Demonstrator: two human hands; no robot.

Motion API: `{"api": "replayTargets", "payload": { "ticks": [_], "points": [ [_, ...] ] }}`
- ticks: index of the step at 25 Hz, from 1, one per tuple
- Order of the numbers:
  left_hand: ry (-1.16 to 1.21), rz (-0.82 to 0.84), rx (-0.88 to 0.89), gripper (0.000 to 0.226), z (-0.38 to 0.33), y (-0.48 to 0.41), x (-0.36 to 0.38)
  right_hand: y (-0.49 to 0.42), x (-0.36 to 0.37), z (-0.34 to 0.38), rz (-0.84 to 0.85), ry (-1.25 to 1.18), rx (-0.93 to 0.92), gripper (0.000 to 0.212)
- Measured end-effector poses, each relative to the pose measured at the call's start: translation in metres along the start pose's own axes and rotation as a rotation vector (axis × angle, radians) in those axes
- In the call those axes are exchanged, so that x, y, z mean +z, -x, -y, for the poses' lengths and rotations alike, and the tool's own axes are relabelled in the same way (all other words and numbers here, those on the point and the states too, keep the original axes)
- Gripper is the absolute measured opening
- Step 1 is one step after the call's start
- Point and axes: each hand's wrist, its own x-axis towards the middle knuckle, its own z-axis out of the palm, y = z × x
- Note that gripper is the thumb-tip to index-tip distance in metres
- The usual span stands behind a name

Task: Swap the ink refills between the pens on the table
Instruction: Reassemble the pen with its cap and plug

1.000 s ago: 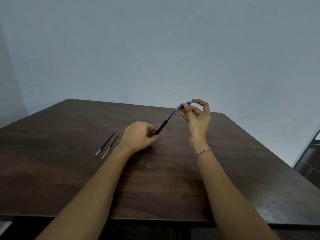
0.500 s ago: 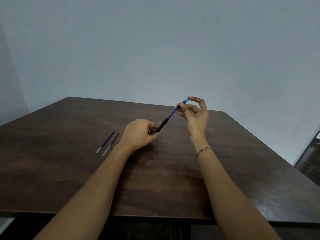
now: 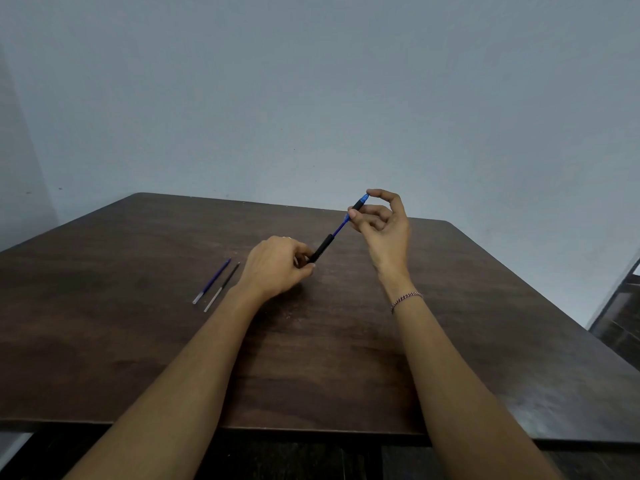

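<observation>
Hands meet over the middle of a dark wooden table, seen from the head camera; the left hand is curled shut around the lower end of a black pen barrel, its knuckles low over the tabletop, and the barrel slants up and to the right out of that fist; from the barrel's open end a thin blue piece, which looks like a refill or inner tube, runs on upward to the right hand; that hand pinches a short black-and-blue pen section between thumb and forefinger, the other fingers loosely bent beneath it; whether this section is joined to the blue piece cannot be told. A red-and-white thread bracelet circles the right wrist. Left of the left hand, two loose refills lie side by side on the table, close together and nearly parallel: a blue refill on the outside and a black refill nearer the forearm; both lie untouched. A plain pale wall stands behind the table.
</observation>
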Motion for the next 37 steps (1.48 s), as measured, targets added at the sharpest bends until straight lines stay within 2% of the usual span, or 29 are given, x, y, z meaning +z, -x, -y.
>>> {"api": "replayTargets", "payload": {
  "ticks": [6, 11, 15, 26, 32, 37],
  "points": [
    [-0.006, -0.018, 0.017, 0.028, 0.0013, 0.0005, 0.0010, 0.0007, 0.0004, -0.0014, 0.057, 0.016, 0.002, 0.044],
    [0.027, -0.039, 0.041, 0.029, -0.0002, 0.0003, 0.0017, 0.0046, 0.0062, -0.0038, 0.133, 0.170, -0.052, 0.045],
    [0.036, -0.038, 0.047, 0.029, -0.0001, -0.0003, 0.0014, 0.0050, 0.0069, -0.0045, 0.144, 0.196, -0.073, 0.045],
    [-0.006, -0.067, 0.046, 0.027, 0.0001, 0.0022, 0.0003, 0.0039, 0.0051, -0.0067, 0.227, 0.114, 0.031, 0.045],
    [-0.013, -0.066, 0.022, 0.030, 0.0017, 0.0010, 0.0015, 0.0041, 0.0042, -0.0048, 0.244, 0.063, 0.073, 0.026],
    [-0.004, -0.084, 0.029, 0.029, 0.0013, 0.0007, 0.0026, 0.0044, 0.0044, -0.0051, 0.239, 0.026, 0.067, 0.026]
  ]
}}
